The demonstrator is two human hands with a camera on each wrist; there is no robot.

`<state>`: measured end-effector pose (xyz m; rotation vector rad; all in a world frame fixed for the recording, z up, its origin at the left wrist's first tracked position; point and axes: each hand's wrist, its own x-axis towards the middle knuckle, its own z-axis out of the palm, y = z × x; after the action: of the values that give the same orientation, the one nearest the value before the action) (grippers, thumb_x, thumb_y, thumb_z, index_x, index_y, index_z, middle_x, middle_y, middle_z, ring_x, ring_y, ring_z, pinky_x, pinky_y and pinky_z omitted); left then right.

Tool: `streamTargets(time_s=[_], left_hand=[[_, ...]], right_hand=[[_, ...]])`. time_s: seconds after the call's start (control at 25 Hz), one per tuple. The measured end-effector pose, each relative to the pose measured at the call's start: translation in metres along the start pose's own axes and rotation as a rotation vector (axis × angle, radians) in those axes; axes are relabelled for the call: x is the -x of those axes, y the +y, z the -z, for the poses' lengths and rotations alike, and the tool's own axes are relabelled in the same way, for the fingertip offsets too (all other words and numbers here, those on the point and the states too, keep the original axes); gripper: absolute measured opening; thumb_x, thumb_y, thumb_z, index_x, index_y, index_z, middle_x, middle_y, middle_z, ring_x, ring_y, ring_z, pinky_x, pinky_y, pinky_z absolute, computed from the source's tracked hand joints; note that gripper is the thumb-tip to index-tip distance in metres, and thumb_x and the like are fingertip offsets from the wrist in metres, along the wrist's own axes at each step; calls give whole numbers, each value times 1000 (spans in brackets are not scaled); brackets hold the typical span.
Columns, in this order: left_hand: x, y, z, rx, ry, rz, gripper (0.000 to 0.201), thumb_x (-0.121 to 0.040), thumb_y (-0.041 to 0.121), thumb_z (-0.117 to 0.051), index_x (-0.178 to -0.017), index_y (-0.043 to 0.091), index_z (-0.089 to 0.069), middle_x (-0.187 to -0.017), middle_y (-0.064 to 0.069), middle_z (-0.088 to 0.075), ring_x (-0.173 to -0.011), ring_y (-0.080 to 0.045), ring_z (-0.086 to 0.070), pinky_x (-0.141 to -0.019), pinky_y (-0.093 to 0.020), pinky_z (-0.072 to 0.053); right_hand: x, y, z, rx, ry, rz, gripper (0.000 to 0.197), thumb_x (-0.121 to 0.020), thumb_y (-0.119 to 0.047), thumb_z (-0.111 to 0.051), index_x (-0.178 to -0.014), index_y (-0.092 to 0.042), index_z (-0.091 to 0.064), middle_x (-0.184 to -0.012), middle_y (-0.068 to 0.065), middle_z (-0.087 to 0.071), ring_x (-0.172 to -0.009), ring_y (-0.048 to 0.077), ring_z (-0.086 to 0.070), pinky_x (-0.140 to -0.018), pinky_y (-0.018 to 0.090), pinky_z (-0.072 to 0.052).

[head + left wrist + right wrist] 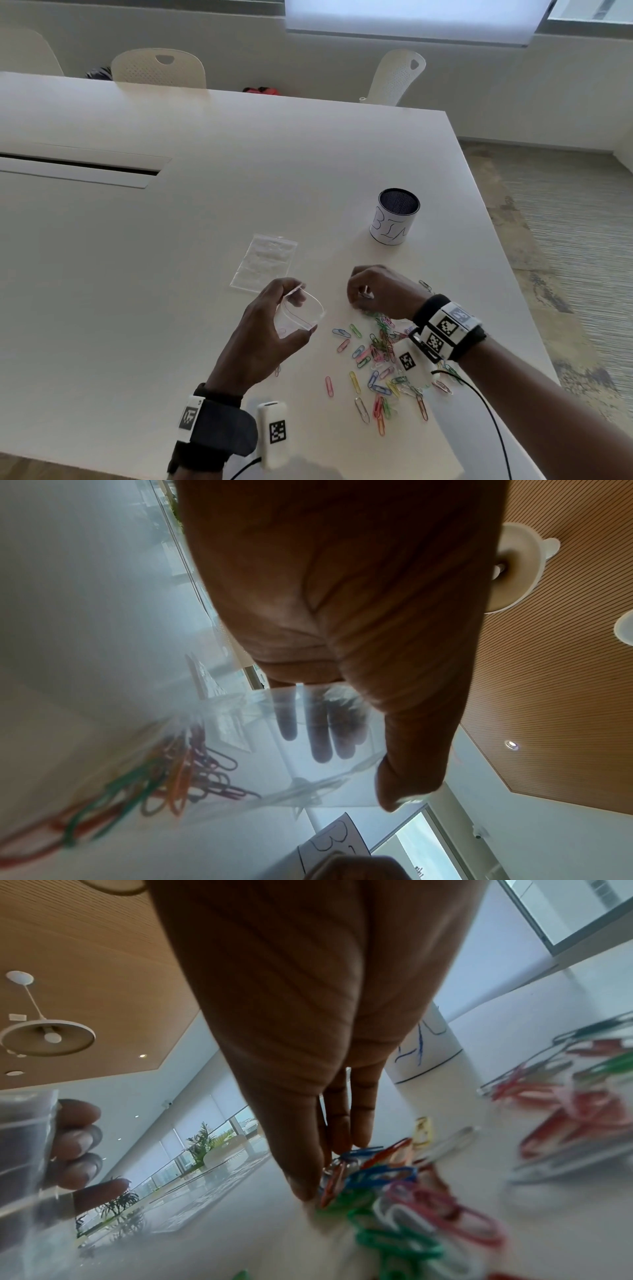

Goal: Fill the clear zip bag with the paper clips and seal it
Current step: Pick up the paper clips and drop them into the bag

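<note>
Left hand point(270, 329) holds the clear zip bag point(301, 313) just above the white table point(171, 257), thumb on the near side and fingers point(320, 739) on the far side, so the bag's mouth bows open toward 3 o'clock. Through the plastic, the left wrist view shows those fingers pressed flat against the far wall. The bag looks nearly empty in the head view; whether any clips are inside I cannot tell.

Right hand point(376, 291) is at 3 o'clock from the bag, apart from it, fingers curled downward. The right wrist view shows its fingertips point(359, 1137) closed on a small cluster of paper clips point(359, 1172) at the far edge of the pile; thumb and fingers pinch a few of them.

The loose paper clips point(380, 366) are mixed colours: pink, blue, green, yellow, orange and bare metal. They spread on the table from just under the right wrist toward 6 o'clock. One pink clip point(329, 386) lies alone at the pile's 9 o'clock side.

A stack of spare zip bags point(265, 262) lies flat at 12 o'clock from the left hand. A mesh cup point(395, 217) with a handwritten paper label stands upright at 1 o'clock from the right hand, well apart.
</note>
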<state>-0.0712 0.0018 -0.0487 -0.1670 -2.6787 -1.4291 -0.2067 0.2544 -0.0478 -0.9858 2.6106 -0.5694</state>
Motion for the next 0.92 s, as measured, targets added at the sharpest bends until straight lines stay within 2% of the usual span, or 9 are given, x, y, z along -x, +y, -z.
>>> streamTargets(time_s=[0.12, 0.2, 0.32, 0.4, 0.44, 0.56, 0.68, 0.76, 0.92], left_hand=[[-1, 0, -1, -5, -5, 1, 59, -85, 30, -86, -132, 37, -53, -116, 18, -67, -118, -7, -63, -94, -33, -59], [-3, 1, -2, -2, -13, 1, 58, -85, 30, -86, -133, 37, -53, -116, 19, -67, -118, -5, -62, -93, -35, -60], [-6, 4, -6, 12, -31, -10, 59, -86, 29, -86, -134, 35, -53, -116, 18, -66, -119, -2, -61, -95, -37, -61], [-9, 5, -8, 14, -39, -21, 59, -86, 29, -86, -135, 34, -53, -116, 18, -66, -119, -3, -61, -96, -35, -59], [-10, 6, -9, 12, -41, -24, 59, -86, 29, -86, -135, 34, -53, -116, 19, -66, -119, -2, -61, -97, -32, -58], [-14, 9, -14, 6, -57, -29, 62, -85, 29, -87, -136, 34, -52, -117, 20, -66, -119, 2, -60, -99, -26, -54], [-16, 10, -17, 19, -74, -34, 62, -85, 28, -87, -136, 34, -52, -118, 20, -66, -120, 1, -60, -96, -29, -57], [-16, 10, -18, 19, -82, -37, 62, -85, 28, -87, -136, 34, -52, -118, 20, -66, -120, 0, -60, -95, -32, -59], [-16, 10, -21, 13, -95, -42, 62, -85, 28, -87, -136, 35, -52, -118, 20, -65, -120, -3, -61, -94, -31, -59]], right_hand=[[15, 11, 5, 12, -31, -16, 5, -90, -15, -79, -87, -18, -76, -97, -6, -68, -82, 14, -66, -78, 35, -59], [26, 15, 9, 23, -24, -42, 9, -93, -29, -77, -98, -22, -75, -106, -7, -66, -89, 12, -65, -82, 36, -59], [43, 16, 16, 123, -73, -89, 48, -88, -56, -73, -130, -34, -65, -133, -9, -59, -114, 10, -59, -97, 34, -54], [53, 14, 15, 183, -138, -104, 67, -82, -61, -76, -142, -39, -56, -141, -11, -52, -123, 11, -53, -103, 35, -52], [56, 12, 13, 202, -153, -106, 69, -82, -59, -77, -144, -39, -54, -143, -11, -51, -125, 11, -53, -104, 36, -52], [63, 11, 6, 164, -95, -91, 50, -91, -43, -75, -138, -33, -63, -140, -8, -55, -118, 9, -55, -102, 29, -52], [65, 10, -2, 119, -24, -82, 30, -98, -30, -70, -127, -27, -71, -130, -7, -62, -110, 8, -60, -95, 22, -52], [64, 10, -11, 136, 16, -81, 21, -101, -23, -66, -121, -23, -73, -122, -6, -64, -104, 9, -64, -85, 12, -47], [59, 4, -20, 202, 88, -81, 19, -107, -16, -55, -109, -17, -74, -105, -3, -66, -89, 9, -65, -76, 13, -48]])
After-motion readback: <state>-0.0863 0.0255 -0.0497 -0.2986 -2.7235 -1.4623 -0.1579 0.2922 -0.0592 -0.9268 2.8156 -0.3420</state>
